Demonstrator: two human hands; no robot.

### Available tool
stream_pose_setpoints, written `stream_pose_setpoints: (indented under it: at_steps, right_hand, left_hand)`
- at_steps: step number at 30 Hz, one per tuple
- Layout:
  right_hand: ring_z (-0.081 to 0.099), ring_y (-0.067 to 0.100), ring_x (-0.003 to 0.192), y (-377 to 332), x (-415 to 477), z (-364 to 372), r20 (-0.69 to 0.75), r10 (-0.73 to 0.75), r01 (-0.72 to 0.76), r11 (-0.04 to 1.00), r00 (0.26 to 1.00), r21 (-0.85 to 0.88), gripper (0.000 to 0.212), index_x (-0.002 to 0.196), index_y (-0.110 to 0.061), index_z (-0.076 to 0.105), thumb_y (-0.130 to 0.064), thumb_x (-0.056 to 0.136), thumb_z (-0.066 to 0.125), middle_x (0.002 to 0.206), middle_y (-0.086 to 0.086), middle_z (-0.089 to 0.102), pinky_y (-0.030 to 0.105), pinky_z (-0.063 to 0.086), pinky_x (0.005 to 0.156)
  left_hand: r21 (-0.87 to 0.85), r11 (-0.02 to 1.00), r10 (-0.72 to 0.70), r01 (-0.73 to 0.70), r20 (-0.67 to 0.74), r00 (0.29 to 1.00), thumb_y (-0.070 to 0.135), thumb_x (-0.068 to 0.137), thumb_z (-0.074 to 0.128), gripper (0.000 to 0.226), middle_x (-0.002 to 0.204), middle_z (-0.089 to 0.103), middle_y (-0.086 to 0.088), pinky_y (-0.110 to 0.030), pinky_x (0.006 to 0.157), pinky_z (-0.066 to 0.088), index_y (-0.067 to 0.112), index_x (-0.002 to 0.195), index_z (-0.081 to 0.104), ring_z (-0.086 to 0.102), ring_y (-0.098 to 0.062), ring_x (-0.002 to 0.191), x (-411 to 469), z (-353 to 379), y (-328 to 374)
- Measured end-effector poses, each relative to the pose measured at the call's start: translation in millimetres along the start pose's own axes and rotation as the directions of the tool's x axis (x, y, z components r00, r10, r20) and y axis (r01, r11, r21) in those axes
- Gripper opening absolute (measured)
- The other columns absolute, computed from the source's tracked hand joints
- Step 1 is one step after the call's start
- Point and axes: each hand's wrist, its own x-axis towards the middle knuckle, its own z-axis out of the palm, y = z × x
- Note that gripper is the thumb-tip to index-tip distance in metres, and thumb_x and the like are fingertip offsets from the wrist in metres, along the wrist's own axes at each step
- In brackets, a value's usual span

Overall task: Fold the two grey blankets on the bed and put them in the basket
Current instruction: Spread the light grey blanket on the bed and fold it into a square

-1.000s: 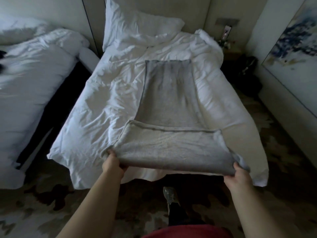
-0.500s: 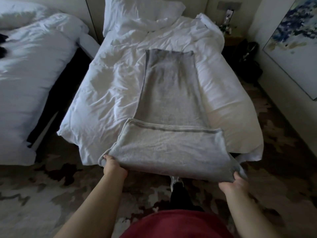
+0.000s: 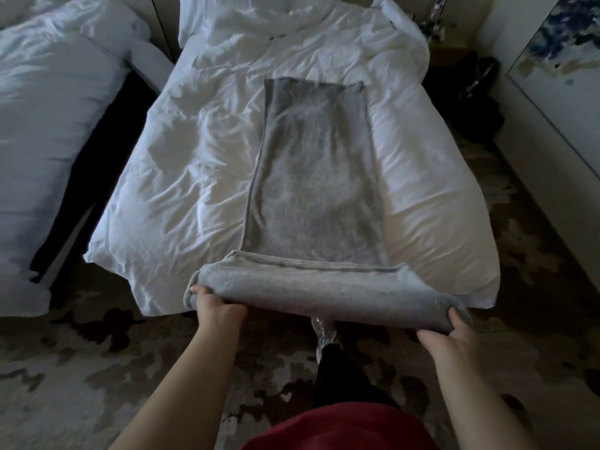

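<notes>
Blanket (image 3: 311,190), one, perhaps double-layered, in left hand (image 3: 218,311) and right hand (image 3: 452,338)

1. The bare left hand (image 3: 217,309) is gripping the near left corner of the soft grey fleece blanket (image 3: 311,177). Its fingers are curling round the rolled-over edge, and the back of the hand is facing the camera.
2. The bare right hand (image 3: 454,338) is gripping the near right corner, with one digit showing over the cloth.
3. The bare left forearm (image 3: 181,384) and the bare right forearm (image 3: 470,401) are reaching forward from the lower frame, held well apart.
4. The right hand is sitting slightly lower in the view than the left.
</notes>
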Motion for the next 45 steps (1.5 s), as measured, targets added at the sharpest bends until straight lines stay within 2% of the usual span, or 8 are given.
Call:
stream_pose_setpoints:
  at_steps: [9, 11, 13, 17, 21, 28, 38, 45]
  right_hand:
    - [0.055, 0.029, 0.11, -19.4, 76.6, 163.8, 0.106, 0.072, -0.071, 0.997, 0.992, -0.01, 0.025, 0.113, -0.01, 0.057, -0.02, 0.09, 0.061, 0.119, 0.012, 0.057, 0.039, 0.04, 0.1]
    - [0.06, 0.028, 0.092, -18.5, 100.7, 212.6, 0.18, 0.066, -0.07, 0.997, 0.981, 0.018, 0.013, 0.1, -0.008, 0.06, -0.018, 0.094, 0.055, 0.11, 0.013, 0.062, 0.038, 0.046, 0.085]
    - [0.061, 0.025, 0.094, -10.7, 127.2, 253.5, 0.214, 0.054, -0.048, 0.998, 0.975, -0.031, 0.017, 0.101, -0.007, 0.06, -0.02, 0.097, 0.05, 0.101, 0.013, 0.063, 0.038, 0.049, 0.087]
    - [0.053, 0.029, 0.115, 10.6, 182.1, 295.9, 0.152, 0.139, -0.088, 0.949, 0.979, -0.303, 0.04, 0.135, -0.008, 0.042, -0.025, 0.098, 0.048, 0.12, 0.016, 0.051, 0.039, 0.04, 0.103]
    - [0.033, 0.03, 0.14, 21.4, 220.5, 294.3, 0.099, 0.171, -0.114, 0.899, 0.98, -0.423, 0.052, 0.146, -0.009, 0.031, -0.025, 0.099, 0.046, 0.148, 0.015, 0.037, 0.042, 0.031, 0.11]
    - [0.038, 0.026, 0.137, 25.1, 237.5, 265.0, 0.035, 0.127, -0.091, 0.85, 0.991, -0.52, 0.043, 0.144, -0.014, 0.036, -0.018, 0.101, 0.039, 0.145, 0.012, 0.044, 0.04, 0.034, 0.108]
    - [0.044, 0.028, 0.132, 45.4, 234.2, 194.0, -0.163, 0.095, -0.18, 0.73, 0.982, -0.66, 0.04, 0.138, -0.005, 0.044, -0.018, 0.1, 0.043, 0.143, 0.014, 0.046, 0.039, 0.04, 0.099]
    - [0.038, 0.03, 0.136, 64.6, 259.0, 147.2, -0.3, 0.121, -0.3, 0.673, 0.946, -0.676, 0.042, 0.134, -0.005, 0.047, -0.02, 0.096, 0.055, 0.144, 0.018, 0.041, 0.042, 0.037, 0.106]
  left_hand:
    - [-0.072, 0.995, 0.077, -0.069, 0.119, 0.99, 0.057, 0.079, 0.066, 0.047, 0.093, 0.061, -0.015, -0.045, 0.078, 0.051, 0.012, 0.09, 0.058, 0.057, -0.033, 0.083, 58.6, 140.6, -11.1]
    - [-0.091, 0.99, 0.128, -0.112, 0.191, 0.973, 0.06, 0.08, 0.063, 0.053, 0.104, 0.064, -0.012, -0.045, 0.078, 0.053, 0.013, 0.102, 0.061, 0.061, -0.031, 0.094, 82.2, 177.2, -11.2]
    - [-0.04, 0.985, 0.17, -0.165, 0.241, 0.956, 0.063, 0.083, 0.057, 0.064, 0.127, 0.058, -0.008, -0.048, 0.1, 0.044, 0.015, 0.125, 0.056, 0.055, -0.028, 0.118, 107.9, 203.9, -12.1]
    - [0.23, 0.96, 0.134, -0.16, 0.127, 0.983, 0.063, 0.092, 0.04, 0.069, 0.153, 0.032, -0.007, -0.049, 0.112, 0.026, 0.022, 0.147, 0.032, 0.03, -0.028, 0.141, 159.8, 231.9, -27.9]
    - [0.39, 0.919, 0.052, -0.064, 0.04, 0.998, 0.059, 0.094, 0.037, 0.061, 0.151, 0.034, -0.006, -0.048, 0.111, 0.029, 0.017, 0.138, 0.043, 0.034, -0.029, 0.138, 192.7, 228.9, -44.9]
    - [0.413, 0.91, 0.058, -0.038, -0.035, 0.998, 0.048, 0.095, 0.043, 0.046, 0.141, 0.048, -0.004, -0.041, 0.095, 0.042, 0.017, 0.127, 0.053, 0.053, -0.021, 0.119, 200.7, 191.8, -40.8]
    - [0.486, 0.871, 0.028, 0.07, -0.191, 0.981, 0.048, 0.093, 0.052, 0.043, 0.117, 0.061, -0.002, -0.04, 0.097, 0.038, 0.019, 0.124, 0.057, 0.052, -0.022, 0.121, 191.7, 129.6, -32.0]
    - [0.548, 0.817, -0.083, 0.18, -0.198, 0.977, 0.051, 0.089, 0.055, 0.061, 0.128, 0.061, -0.011, -0.043, 0.109, 0.034, 0.011, 0.135, 0.051, 0.052, -0.028, 0.124, 229.4, 95.2, -37.0]
